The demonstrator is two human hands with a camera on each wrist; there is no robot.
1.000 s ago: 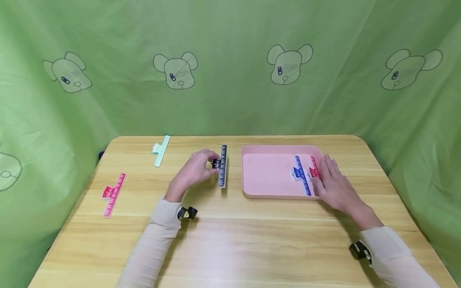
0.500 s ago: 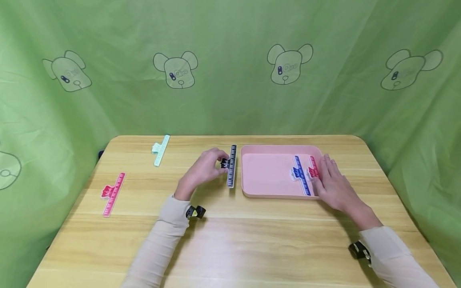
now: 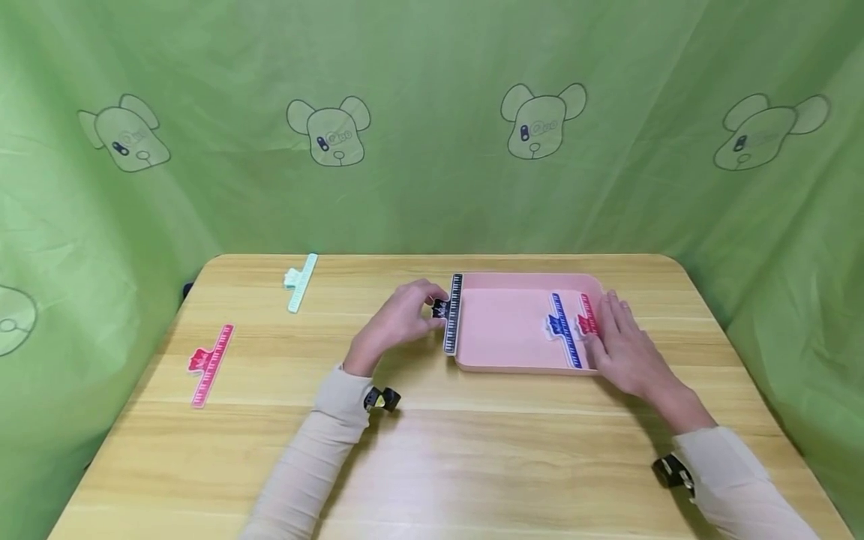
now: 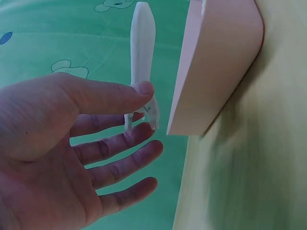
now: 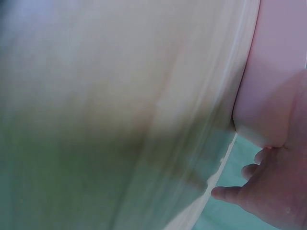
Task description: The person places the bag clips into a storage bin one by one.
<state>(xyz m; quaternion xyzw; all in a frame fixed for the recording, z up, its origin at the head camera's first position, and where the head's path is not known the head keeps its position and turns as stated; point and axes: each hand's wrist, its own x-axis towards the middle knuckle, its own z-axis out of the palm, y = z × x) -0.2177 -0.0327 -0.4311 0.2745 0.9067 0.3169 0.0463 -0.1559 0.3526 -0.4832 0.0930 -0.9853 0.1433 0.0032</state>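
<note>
My left hand (image 3: 400, 319) pinches a black bulldog clip (image 3: 454, 315) with a piano-keyboard bar by its handle, thumb against fingers. In the head view this clip overlaps the left rim of a pink tray (image 3: 502, 330); seen from the left wrist, the clip (image 4: 143, 48) stands apart from the tray wall (image 4: 220, 67). With straight fingers, my right hand (image 3: 626, 349) rests along the tray's right side, its thumb over the rim. Inside the tray lie a blue keyboard clip (image 3: 565, 330) and a red one (image 3: 585, 319), the latter partly hidden by my right hand.
A mint-green clip (image 3: 301, 282) lies on the wooden table (image 3: 472, 465) at the back left. Nearer the left edge is a pink-red clip (image 3: 212, 366). Green cloth (image 3: 432, 210) with bear-head drawings hangs behind the table.
My left hand has moved right with the black bulldog clip, from beside the tray to its left rim. The right hand and the tray stay in place.
</note>
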